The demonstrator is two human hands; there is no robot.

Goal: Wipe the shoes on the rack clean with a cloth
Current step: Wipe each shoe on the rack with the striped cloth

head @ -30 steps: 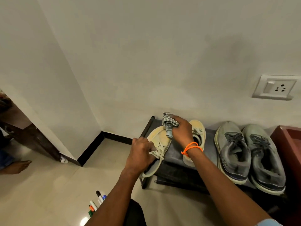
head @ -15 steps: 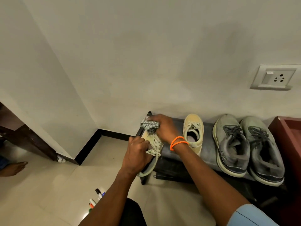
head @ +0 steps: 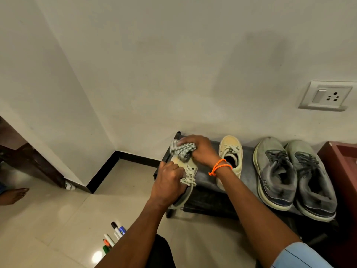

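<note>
A cream lace-up shoe lies at the left end of the black shoe rack. My left hand grips it by its side, over the laces. My right hand, with an orange band at the wrist, holds a bunched grey checked cloth pressed on the shoe's toe. The matching cream shoe stands to the right on the rack. Further right sit two grey sneakers side by side.
The rack stands against a white wall, near a corner with black skirting. A dark red cabinet borders the rack on the right. Several marker pens lie on the tiled floor. Someone's bare foot shows at the far left. A wall socket is above.
My right hand has carried the cloth from the gap between the cream shoes leftward onto the held shoe's toe. My left hand keeps its grip on that shoe.
</note>
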